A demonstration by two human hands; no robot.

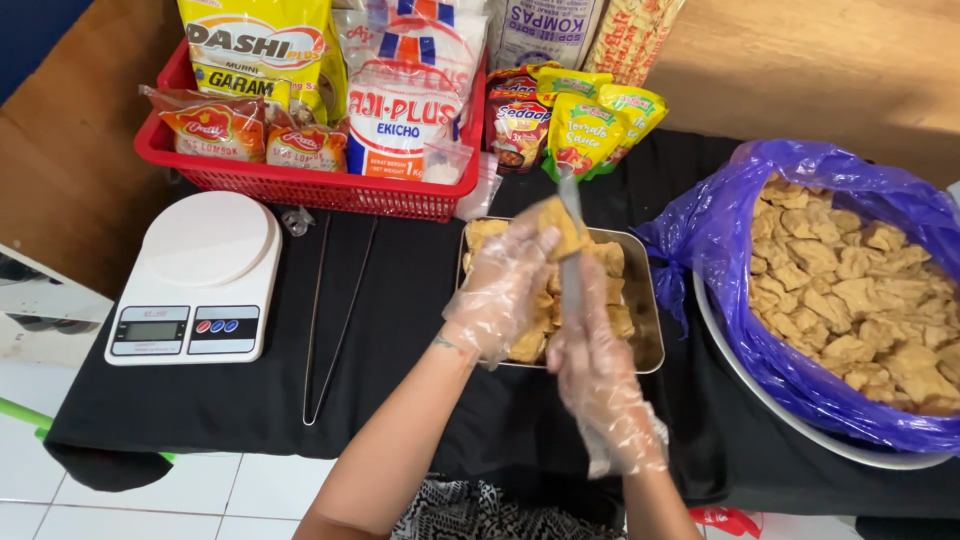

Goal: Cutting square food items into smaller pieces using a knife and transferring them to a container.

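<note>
Hands: my left hand (500, 290), in a clear plastic glove, is gripping a tofu puff (556, 224) above the metal tray (648, 330); my right hand (595, 375), also gloved, is clamping a knife (571, 235) against it.
Surface: black cloth (400, 380) is covering the table, carrying a white scale (200, 275), tongs (335, 320), and a red basket (300, 185).
Room: white floor tiles (120, 500) are showing below.

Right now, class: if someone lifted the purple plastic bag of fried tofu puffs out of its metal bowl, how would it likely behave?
The purple bag looks thin and crinkled, so it would probably sag. The tofu puffs look airy, so likely light for their bulk. Its mouth lies open over the metal bowl, so pieces might spill.
</note>
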